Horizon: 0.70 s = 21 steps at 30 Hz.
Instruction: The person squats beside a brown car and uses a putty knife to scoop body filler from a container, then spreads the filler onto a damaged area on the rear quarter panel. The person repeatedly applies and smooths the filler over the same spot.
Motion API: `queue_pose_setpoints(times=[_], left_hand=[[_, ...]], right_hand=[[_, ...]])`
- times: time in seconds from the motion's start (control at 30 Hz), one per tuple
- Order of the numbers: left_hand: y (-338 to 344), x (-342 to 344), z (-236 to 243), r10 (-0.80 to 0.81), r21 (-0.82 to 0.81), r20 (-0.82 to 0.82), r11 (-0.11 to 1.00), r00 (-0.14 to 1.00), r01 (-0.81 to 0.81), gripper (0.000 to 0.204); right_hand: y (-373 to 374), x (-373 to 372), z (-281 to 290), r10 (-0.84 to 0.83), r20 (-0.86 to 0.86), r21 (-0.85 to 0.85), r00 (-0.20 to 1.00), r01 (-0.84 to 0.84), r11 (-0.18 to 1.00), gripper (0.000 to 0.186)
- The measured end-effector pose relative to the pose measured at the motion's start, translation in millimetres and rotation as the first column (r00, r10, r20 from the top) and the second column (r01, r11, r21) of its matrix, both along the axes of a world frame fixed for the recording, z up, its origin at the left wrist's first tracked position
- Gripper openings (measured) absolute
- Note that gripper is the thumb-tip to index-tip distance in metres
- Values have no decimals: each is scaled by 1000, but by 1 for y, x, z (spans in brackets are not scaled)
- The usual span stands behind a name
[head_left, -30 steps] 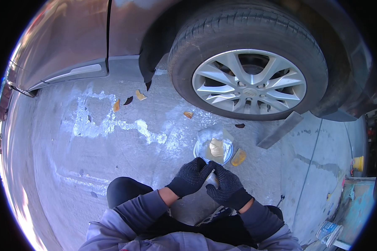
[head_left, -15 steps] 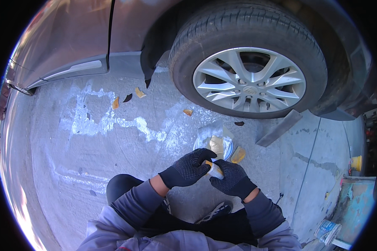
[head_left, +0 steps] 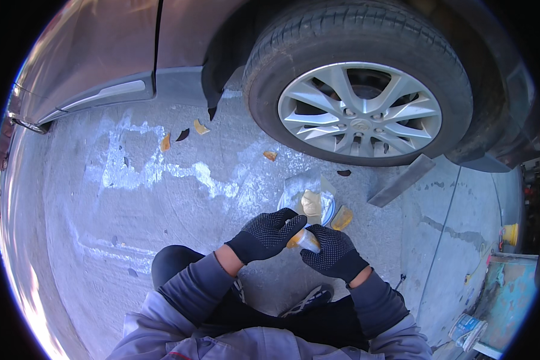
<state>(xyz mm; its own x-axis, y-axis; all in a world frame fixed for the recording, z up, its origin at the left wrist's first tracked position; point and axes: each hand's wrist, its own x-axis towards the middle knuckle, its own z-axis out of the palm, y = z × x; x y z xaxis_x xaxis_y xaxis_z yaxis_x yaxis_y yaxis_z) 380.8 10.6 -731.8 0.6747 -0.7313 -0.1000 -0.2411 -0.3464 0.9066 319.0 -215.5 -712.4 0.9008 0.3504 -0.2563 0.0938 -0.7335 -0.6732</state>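
Small translucent tube with orange end: pinched between left hand and right hand, gloved fingers of both closed on it. Just beyond tube: round dish holding tan putty. Beyond dish: car wheel. Right of dish: grey wedge.

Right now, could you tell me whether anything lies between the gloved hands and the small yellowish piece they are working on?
Nothing visible does. The left hand and the right hand both grip the small yellowish piece directly, just in front of the round dish on the concrete.
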Motion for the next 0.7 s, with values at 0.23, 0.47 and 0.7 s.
queue_pose_setpoints(times=[0.23,0.47,0.7], left_hand=[[-1,4,2,18,119,-92,993,996,-7,39],[0,2,-2,90,50,-132,995,987,-84,26],[5,13,-35,173,28,382,980,908,-199,21]], right_hand=[[1,3,0,5,-18,19,1000,-5,1000,48],[2,6,-2,30,-24,-3,999,-30,1000,52],[-1,8,-7,-12,72,-57,997,16,998,46]])
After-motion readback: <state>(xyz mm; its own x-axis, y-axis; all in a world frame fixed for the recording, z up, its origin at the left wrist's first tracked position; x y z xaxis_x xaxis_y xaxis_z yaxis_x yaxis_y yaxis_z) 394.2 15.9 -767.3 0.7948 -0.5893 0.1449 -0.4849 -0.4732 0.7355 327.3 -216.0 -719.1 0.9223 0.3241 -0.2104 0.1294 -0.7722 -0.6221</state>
